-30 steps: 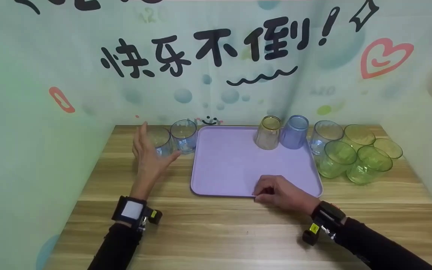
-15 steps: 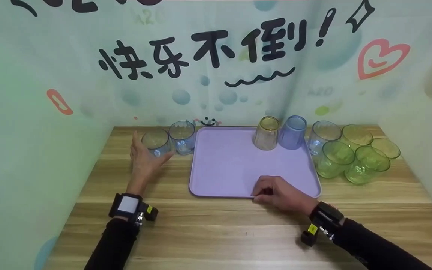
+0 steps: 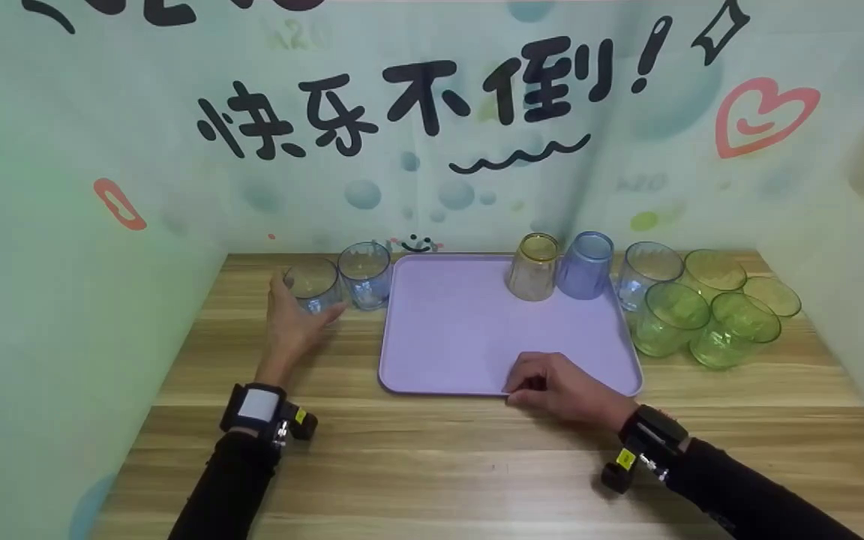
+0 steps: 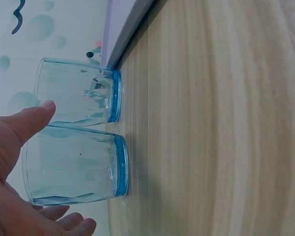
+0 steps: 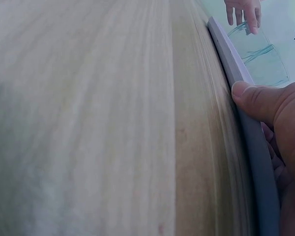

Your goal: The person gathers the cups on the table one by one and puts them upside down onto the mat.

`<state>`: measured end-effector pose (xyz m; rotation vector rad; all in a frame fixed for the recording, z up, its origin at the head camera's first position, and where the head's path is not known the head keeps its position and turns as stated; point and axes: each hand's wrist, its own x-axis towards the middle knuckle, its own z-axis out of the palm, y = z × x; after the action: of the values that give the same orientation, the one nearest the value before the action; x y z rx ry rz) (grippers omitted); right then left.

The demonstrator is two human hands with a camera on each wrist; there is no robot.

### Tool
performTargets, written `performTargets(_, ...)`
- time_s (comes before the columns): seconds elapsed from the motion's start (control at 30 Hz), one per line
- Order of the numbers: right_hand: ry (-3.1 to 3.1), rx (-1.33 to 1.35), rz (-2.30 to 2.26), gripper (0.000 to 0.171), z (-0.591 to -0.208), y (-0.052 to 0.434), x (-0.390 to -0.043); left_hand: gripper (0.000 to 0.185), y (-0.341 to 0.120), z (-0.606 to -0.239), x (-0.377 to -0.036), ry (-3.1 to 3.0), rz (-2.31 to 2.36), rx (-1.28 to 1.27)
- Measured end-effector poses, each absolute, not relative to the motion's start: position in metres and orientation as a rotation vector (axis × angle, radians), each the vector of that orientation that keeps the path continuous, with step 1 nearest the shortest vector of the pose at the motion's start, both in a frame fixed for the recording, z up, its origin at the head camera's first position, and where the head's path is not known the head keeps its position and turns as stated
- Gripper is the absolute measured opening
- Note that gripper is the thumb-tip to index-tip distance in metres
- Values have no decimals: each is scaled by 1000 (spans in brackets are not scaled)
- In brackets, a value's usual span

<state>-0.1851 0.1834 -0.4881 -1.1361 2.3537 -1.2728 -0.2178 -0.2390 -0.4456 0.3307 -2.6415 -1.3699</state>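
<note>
My left hand (image 3: 289,322) is around the near side of a clear bluish glass (image 3: 313,289), its thumb to the right and its fingers to the left. In the left wrist view the thumb is straight, and a narrow gap shows between the fingertips and the glass. That glass stands upright beside a second bluish glass (image 3: 365,276). My right hand (image 3: 567,386) pinches the front edge of the lilac tray (image 3: 439,330), with its thumb on the outside of the rim. Upside down at the tray's back right are a yellowish glass (image 3: 533,268) and a blue glass (image 3: 586,266).
Right of the tray, several upright glasses cluster together: a bluish one (image 3: 649,276) and green ones (image 3: 736,330). A printed cloth backdrop (image 3: 417,195) rises behind the wooden table (image 3: 432,465).
My left hand has moved slightly left and down around the left glass, and its fingers have bent a little. My right hand stays on the tray edge.
</note>
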Motion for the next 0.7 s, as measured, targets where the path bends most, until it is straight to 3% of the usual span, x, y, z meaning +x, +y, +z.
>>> performTargets(0.7, 2371, -1141, -1291, 11, -485, 180, -181, 98, -241, -453, -220, -2614, -1353, 331)
